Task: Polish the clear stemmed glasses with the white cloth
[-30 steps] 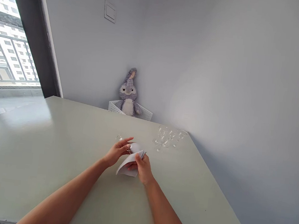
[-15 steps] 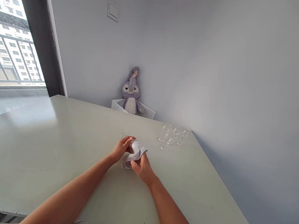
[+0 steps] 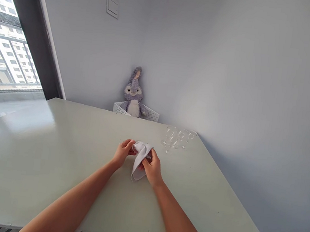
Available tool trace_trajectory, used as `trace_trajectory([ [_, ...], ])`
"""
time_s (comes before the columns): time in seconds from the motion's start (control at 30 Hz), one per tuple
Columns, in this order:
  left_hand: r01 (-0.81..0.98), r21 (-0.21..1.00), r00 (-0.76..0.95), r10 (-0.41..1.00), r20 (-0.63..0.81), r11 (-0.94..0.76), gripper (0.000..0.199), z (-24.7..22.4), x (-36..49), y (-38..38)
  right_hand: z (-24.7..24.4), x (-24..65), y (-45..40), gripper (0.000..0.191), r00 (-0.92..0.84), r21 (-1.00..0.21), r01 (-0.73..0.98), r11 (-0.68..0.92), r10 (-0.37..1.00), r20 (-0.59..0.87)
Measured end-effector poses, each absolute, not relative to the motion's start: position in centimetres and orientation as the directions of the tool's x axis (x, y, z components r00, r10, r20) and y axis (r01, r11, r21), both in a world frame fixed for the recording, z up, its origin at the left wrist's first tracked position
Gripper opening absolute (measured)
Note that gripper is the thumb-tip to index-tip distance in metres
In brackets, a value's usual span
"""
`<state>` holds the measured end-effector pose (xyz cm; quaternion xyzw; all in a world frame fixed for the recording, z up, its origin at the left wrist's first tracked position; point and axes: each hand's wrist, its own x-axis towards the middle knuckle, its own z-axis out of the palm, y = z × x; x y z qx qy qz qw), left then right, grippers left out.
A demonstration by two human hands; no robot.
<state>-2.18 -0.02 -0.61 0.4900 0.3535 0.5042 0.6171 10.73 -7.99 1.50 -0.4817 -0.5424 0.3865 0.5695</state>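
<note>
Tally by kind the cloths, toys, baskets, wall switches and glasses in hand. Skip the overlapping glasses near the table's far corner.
Cloth: 1, in the right hand
Glass: 1, in the left hand, partly covered
Toy: 1
Basket: 1
Switch: 1
Total: 5

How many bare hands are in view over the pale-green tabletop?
2. The left hand holds a clear glass partly covered by a pale-grey cloth; the right hand, to its right, grips the cloth. No others show.
</note>
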Motion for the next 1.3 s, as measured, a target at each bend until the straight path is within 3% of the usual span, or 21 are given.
trace_trajectory([
  [0.13,-0.210,0.975,0.183,0.977,0.108,-0.069,0.036,-0.8,-1.6,-0.1,1.4,11.4,-7.6,0.019,0.267,-0.879,0.373,0.296,0.873,0.408],
  [0.23,-0.223,0.970,0.163,0.977,0.134,-0.096,0.034,-0.4,-0.9,-0.7,1.3,11.6,-7.6,0.024,0.317,-0.869,0.407,0.281,0.849,0.423],
  [0.47,-0.403,0.915,0.303,0.942,0.142,-0.008,0.029,0.2,-0.3,-2.2,1.7,11.2,-8.0,0.021,0.246,-0.979,0.066,0.195,0.947,0.205],
  [0.73,-0.251,0.967,0.370,0.919,0.137,-0.043,0.031,0.6,-1.3,-1.7,1.1,10.0,-7.7,0.025,0.074,-0.963,-0.235,0.132,0.990,0.118],
  [0.87,-0.072,0.989,0.363,0.921,0.143,-0.125,0.031,0.8,-2.0,-1.2,0.1,10.0,-6.9,0.020,0.141,-0.899,-0.437,-0.011,0.987,-0.081],
  [1.0,-0.207,0.976,0.515,0.841,0.167,-0.067,0.047,1.4,-2.7,-1.1,0.9,10.3,-6.9,0.028,0.069,-0.849,-0.504,-0.157,0.973,-0.220],
  [1.1,-0.284,0.958,0.568,0.800,0.194,-0.030,0.050,2.2,-3.0,-1.5,2.1,10.0,-7.9,0.029,0.084,-0.917,-0.398,-0.036,0.994,-0.075],
  [1.2,-0.306,0.947,0.561,0.822,0.097,0.097,0.051,3.2,-2.7,-2.4,2.7,9.9,-9.1,0.029,0.097,-0.978,0.063,0.197,0.975,0.202],
  [1.3,-0.255,0.945,0.551,0.834,-0.034,0.207,0.053,4.1,-2.1,-3.6,2.6,10.4,-9.8,0.030,0.005,-0.732,0.555,0.395,0.879,0.478],
])
